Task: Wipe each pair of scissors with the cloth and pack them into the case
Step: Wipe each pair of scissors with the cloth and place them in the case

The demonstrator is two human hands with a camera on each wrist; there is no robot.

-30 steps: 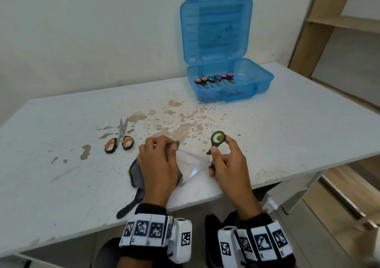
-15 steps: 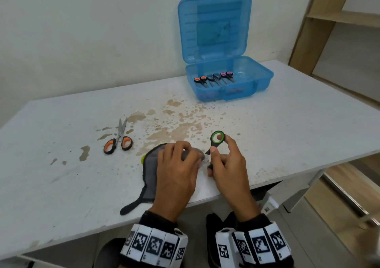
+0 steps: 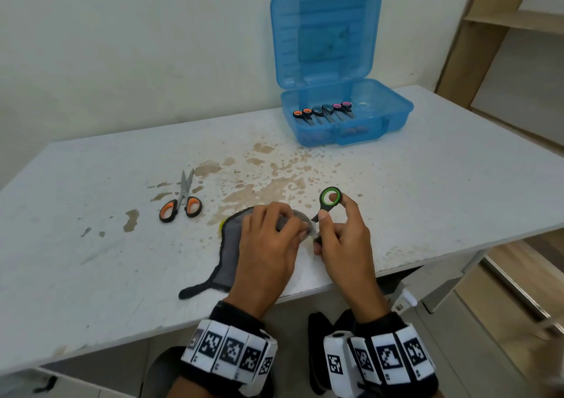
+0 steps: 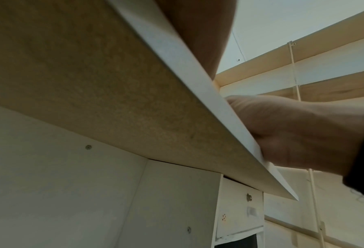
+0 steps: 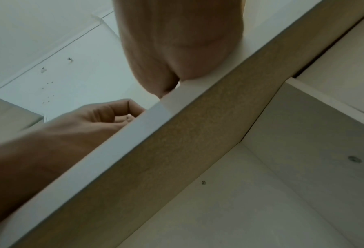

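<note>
**Cloth hand at the pivot, blades covered**

Since a second ago the left hand [image 3: 268, 245] has slid the cloth [image 3: 227, 254] rightward along the blades, from the tips to the pivot; both blades, earlier bare and spread, are now hidden under it. Its fingers are curled over a bunched fold of cloth, pinching it round the steel. The right hand [image 3: 341, 239] has stayed put, thumb and forefinger closed on the green scissors [image 3: 330, 197] at the upper loop, with the lower handle tucked into the palm.

Both wrist views look up at the worktop's underside and show nothing of the grips.

Location: the green scissors are held at the front edge of the worktop [image 3: 457, 190]. The orange scissors [image 3: 180, 207] lie shut, well to the left, unwiped by my judgement. Three pairs lie side by side in the open case [image 3: 393, 117] at the back.

Risks, as judged:
- An edge could cut through the thin cloth into a fingertip if the blades close during the stroke.
- Work sits near the front edge; a slip drops the scissors to the floor.

Materials: soft grey cloth with dark binding and a trailing loop; black plastic handles with coloured liners; translucent blue hard-plastic case, ribbed lid upright; white laminate worktop, brown-stained.
</note>
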